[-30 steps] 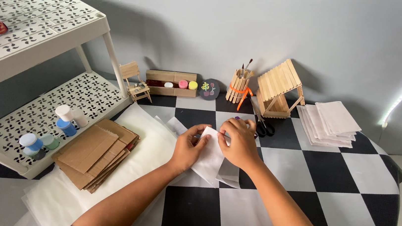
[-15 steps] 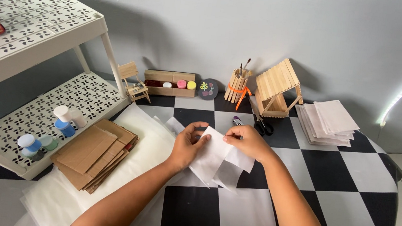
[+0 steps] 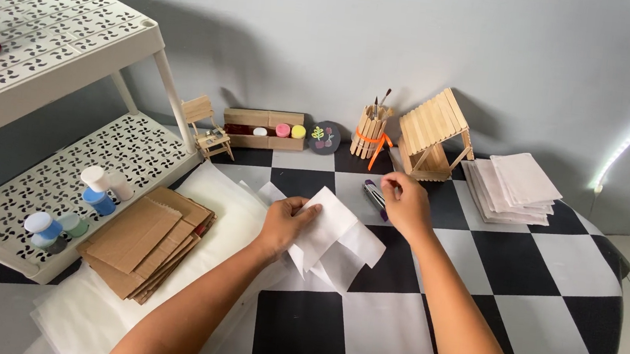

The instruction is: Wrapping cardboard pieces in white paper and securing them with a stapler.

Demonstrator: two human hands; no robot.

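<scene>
My left hand (image 3: pixel 286 225) grips a folded white paper sheet (image 3: pixel 336 234) by its left edge and holds it just above the black-and-white checkered table (image 3: pixel 391 341). My right hand (image 3: pixel 406 202) has left the paper and hovers past its far right corner, fingers loosely bent, nothing visible in them. Right beside its fingertips lies a purple-handled cutting tool (image 3: pixel 372 193).
A stack of white sheets (image 3: pixel 513 188) lies at the right. A stick house (image 3: pixel 435 133), a brush holder (image 3: pixel 370 132), a paint box (image 3: pixel 263 128) and a tiny chair (image 3: pixel 207 130) line the back. A white rack (image 3: pixel 59 166) with bottles (image 3: pixel 99 193), and cardboard (image 3: pixel 145 237), stand at the left.
Both hands were on the paper. My right hand has let go and moved up and right toward the cutting tool, while the left hand keeps the paper.
</scene>
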